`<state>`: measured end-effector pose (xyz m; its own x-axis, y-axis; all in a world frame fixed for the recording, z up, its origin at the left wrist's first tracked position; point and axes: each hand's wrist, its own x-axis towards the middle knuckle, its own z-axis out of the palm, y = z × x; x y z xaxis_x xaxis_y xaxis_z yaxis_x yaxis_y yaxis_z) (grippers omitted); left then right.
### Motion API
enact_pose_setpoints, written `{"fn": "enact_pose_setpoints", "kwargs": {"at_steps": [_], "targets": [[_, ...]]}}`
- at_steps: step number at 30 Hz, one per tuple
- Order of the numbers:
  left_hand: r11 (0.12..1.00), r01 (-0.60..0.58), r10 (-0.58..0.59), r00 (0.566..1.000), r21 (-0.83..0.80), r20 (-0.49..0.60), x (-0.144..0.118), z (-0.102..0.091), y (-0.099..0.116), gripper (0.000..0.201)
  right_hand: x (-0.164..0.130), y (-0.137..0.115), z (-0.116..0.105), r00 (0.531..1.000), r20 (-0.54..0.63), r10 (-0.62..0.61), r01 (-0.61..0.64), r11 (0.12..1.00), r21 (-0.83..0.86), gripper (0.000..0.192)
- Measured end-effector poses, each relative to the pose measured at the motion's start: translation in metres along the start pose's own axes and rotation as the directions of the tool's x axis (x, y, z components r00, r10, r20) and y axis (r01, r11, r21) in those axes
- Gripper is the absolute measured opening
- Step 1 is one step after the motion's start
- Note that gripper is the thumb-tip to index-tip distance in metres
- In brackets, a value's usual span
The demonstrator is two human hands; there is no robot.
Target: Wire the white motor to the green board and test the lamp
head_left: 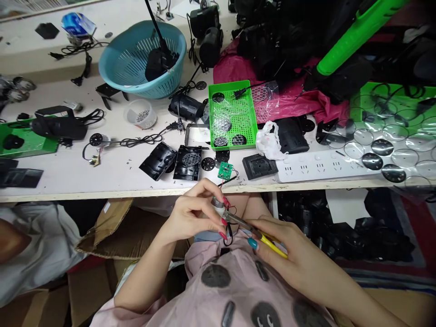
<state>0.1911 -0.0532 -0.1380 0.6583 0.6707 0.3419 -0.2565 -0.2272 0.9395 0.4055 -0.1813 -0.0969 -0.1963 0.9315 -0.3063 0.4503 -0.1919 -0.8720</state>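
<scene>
In front of my lap, just below the table edge, my left hand (199,211) pinches a small silver and white motor (218,203) between thumb and fingers. Thin red and black wires (231,209) come off it. My right hand (282,240) is closed round yellow-handled pliers (272,245), whose metal jaws point left and reach the motor by my left fingertips. Whether the jaws grip a wire is too small to tell. A green circuit board (225,170) with wires on it lies at the table edge above my hands. Two black housing halves (188,163) lie just left of it.
A blue basket (112,72) stands at the back left, a tub of screws (140,114) before it. A green tray (232,86) sits mid-table. To the right are a white power strip (316,167) and clear discs (405,141). An open cardboard box (112,227) is below left.
</scene>
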Motion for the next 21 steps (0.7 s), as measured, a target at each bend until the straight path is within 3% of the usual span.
{"fn": "enact_pose_setpoints", "kwargs": {"at_steps": [5, 8, 9, 11, 13, 14, 15, 17, 19, 21], "targets": [[0.999, 0.032, -0.034, 0.998, 0.024, 0.061, -0.003, -0.002, 0.003, 0.018, 0.003, -0.007, -0.008, 0.999, 0.037, -0.039, 0.041, 0.996, -0.074, 0.028], [0.967, 0.083, -0.074, 0.996, -0.241, 0.047, -0.005, 0.006, -0.003, 0.021, 0.004, -0.004, -0.003, 0.988, -0.018, -0.152, 0.149, 0.983, -0.107, 0.023], [0.909, 0.111, -0.104, 0.994, -0.402, 0.039, -0.007, 0.011, -0.007, 0.025, 0.005, -0.002, 0.0, 0.978, -0.044, -0.204, 0.198, 0.973, -0.114, 0.021], [0.71, 0.16, -0.187, 0.982, -0.686, 0.035, -0.011, 0.023, -0.016, 0.036, 0.007, 0.005, 0.007, 0.949, -0.092, -0.302, 0.29, 0.949, -0.122, 0.021], [0.549, 0.179, -0.27, 0.962, -0.816, 0.029, -0.015, 0.031, -0.024, 0.042, 0.01, 0.01, 0.011, 0.939, -0.094, -0.332, 0.322, 0.941, -0.108, 0.023], [0.527, 0.177, -0.296, 0.955, -0.831, 0.016, -0.017, 0.033, -0.026, 0.043, 0.011, 0.011, 0.012, 0.948, -0.079, -0.309, 0.301, 0.948, -0.099, 0.024], [0.55, 0.172, -0.306, 0.952, -0.817, -0.006, -0.019, 0.033, -0.027, 0.042, 0.011, 0.011, 0.012, 0.96, -0.075, -0.271, 0.263, 0.96, -0.098, 0.024], [0.687, 0.139, -0.267, 0.961, -0.713, -0.07, -0.019, 0.027, -0.025, 0.038, 0.01, 0.007, 0.008, 0.977, -0.099, -0.191, 0.18, 0.978, -0.109, 0.024], [0.85, 0.085, -0.169, 0.979, -0.52, -0.117, -0.015, 0.018, -0.018, 0.033, 0.006, 0.002, 0.004, 0.981, -0.13, -0.142, 0.129, 0.986, -0.108, 0.021], [0.95, 0.038, -0.079, 0.989, -0.31, -0.121, -0.01, 0.01, -0.008, 0.028, 0.003, -0.003, 0.0, 0.991, -0.087, -0.104, 0.098, 0.993, -0.066, 0.019]]}}
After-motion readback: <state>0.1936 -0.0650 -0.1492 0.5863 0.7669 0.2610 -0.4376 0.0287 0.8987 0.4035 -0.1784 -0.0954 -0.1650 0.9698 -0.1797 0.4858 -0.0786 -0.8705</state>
